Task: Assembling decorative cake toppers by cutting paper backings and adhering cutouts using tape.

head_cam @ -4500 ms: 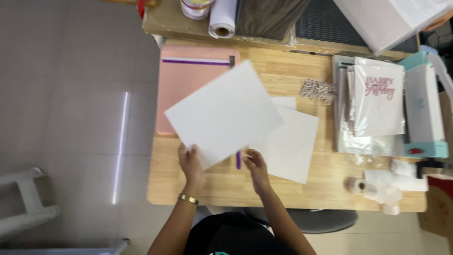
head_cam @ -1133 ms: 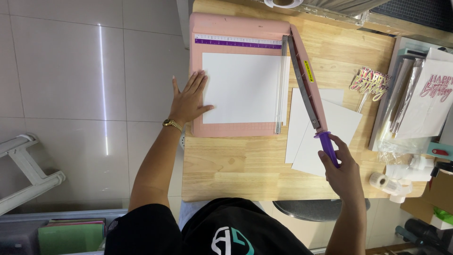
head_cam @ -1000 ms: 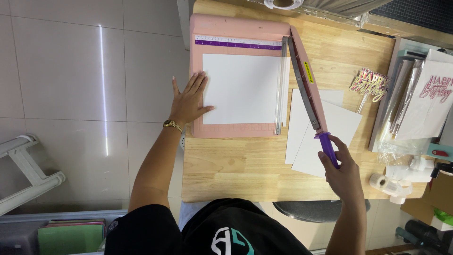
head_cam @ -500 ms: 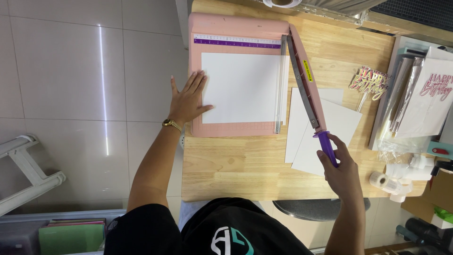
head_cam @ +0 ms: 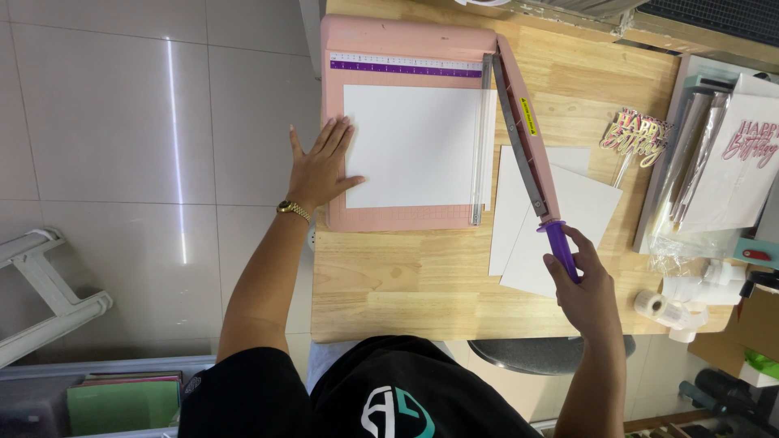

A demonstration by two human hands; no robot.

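Pressing flat, left hand lies open on the trimmer edge at 9 o'clock of the white sheet. Right hand has its grip closed around the purple handle; blade arm raised, angled toward 5 o'clock. Loose sheets lie on the bench beneath the arm.

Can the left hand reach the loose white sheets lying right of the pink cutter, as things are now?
Probably not easily. The left hand presses the white sheet on the pink cutter, and the raised blade arm, held by the right hand, crosses the way to the loose sheets.
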